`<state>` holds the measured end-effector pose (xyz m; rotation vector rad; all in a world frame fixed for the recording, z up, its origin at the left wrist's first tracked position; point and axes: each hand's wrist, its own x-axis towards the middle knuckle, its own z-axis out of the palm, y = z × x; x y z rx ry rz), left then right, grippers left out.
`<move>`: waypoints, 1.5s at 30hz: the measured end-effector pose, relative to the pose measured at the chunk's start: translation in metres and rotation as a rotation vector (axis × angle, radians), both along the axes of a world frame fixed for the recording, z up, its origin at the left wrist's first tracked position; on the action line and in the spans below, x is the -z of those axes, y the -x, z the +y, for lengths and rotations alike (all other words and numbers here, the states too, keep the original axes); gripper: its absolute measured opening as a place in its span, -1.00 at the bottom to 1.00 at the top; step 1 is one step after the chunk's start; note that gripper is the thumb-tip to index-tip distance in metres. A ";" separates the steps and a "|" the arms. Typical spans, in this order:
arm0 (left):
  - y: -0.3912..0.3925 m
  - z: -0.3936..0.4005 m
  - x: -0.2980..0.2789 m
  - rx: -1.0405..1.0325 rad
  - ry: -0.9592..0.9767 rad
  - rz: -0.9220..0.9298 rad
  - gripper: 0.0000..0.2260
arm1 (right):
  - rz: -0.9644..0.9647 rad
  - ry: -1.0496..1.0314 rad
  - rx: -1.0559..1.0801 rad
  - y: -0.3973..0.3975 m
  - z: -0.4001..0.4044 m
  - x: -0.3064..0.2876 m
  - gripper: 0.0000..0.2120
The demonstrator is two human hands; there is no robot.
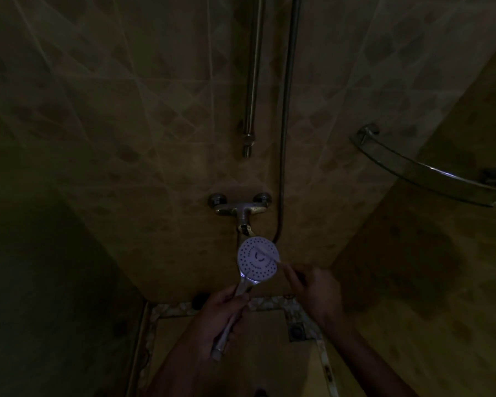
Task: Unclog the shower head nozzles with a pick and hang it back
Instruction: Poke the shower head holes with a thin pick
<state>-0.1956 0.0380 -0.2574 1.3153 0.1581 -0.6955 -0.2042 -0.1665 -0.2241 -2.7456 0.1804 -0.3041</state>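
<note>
Lighting: very dim; fine detail lost.
Left hand [222, 316]: fingers wrapped round handle of shower head [257, 258], face turned up toward camera, below the wall tap [239, 208].
Right hand [312, 287]: fingertips pinch the pick [267, 253]; pick lies slanted across the nozzle face, tip at upper part.
Hose [286, 118]: runs up the tiled wall beside the rail [252, 81].
Shelf [430, 171]: glass, right corner.
</note>
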 end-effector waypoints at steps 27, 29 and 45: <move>-0.012 0.001 -0.011 0.005 0.022 0.032 -0.86 | 0.066 -0.134 0.057 -0.027 -0.007 -0.022 -0.72; -0.014 0.001 -0.010 -0.013 0.026 0.043 -0.90 | 0.060 -0.109 0.024 -0.018 -0.003 -0.011 -0.72; -0.015 -0.002 -0.015 -0.037 0.021 0.044 -0.86 | 0.021 -0.139 0.112 -0.011 -0.006 0.005 -0.71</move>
